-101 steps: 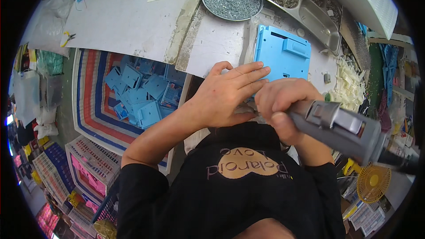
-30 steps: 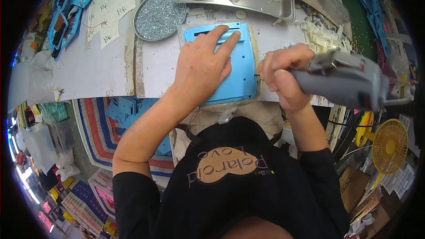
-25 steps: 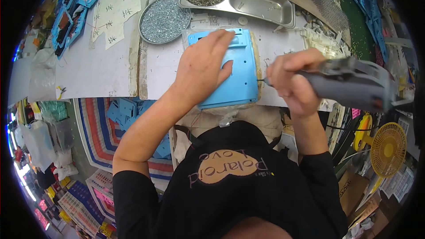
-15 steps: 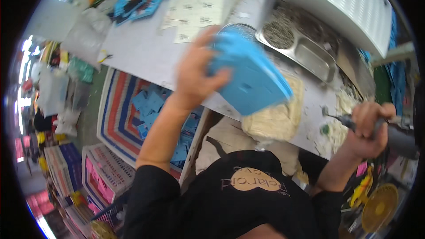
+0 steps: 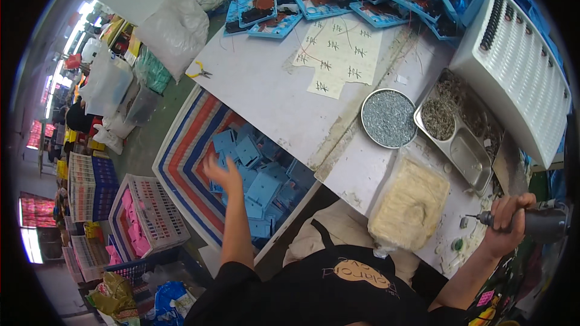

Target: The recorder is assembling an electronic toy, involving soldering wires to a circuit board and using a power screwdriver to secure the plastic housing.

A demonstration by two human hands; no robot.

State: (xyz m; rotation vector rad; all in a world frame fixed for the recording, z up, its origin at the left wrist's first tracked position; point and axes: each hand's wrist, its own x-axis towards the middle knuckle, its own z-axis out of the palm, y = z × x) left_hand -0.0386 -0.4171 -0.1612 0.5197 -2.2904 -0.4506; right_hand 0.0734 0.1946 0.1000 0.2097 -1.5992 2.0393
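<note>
My left hand (image 5: 222,174) hangs over a large bin lined with striped red, white and blue sheet (image 5: 192,145). Its fingers are spread and nothing is in them. Below and beside it lie several blue plastic housings (image 5: 264,188) in a loose heap. At the right, my right hand (image 5: 506,229) is wrapped round a dark grey electric screwdriver (image 5: 544,223), its bit pointing left over the table. A cream padded cushion in clear plastic (image 5: 411,202) lies at the table's near edge, between my two hands.
On the table (image 5: 272,78) sit a round dish of small screws (image 5: 388,119), a steel compartment tray (image 5: 474,160) with metal parts, a white ribbed container (image 5: 519,78), a marked paper sheet (image 5: 338,54) and yellow-handled pliers (image 5: 198,71). Blue housings with wires (image 5: 314,3) pile along the back.
The blue housing that my left hand held over the table is out of it. That hand has swung left to the bin and opened. My right hand still grips the screwdriver.
</note>
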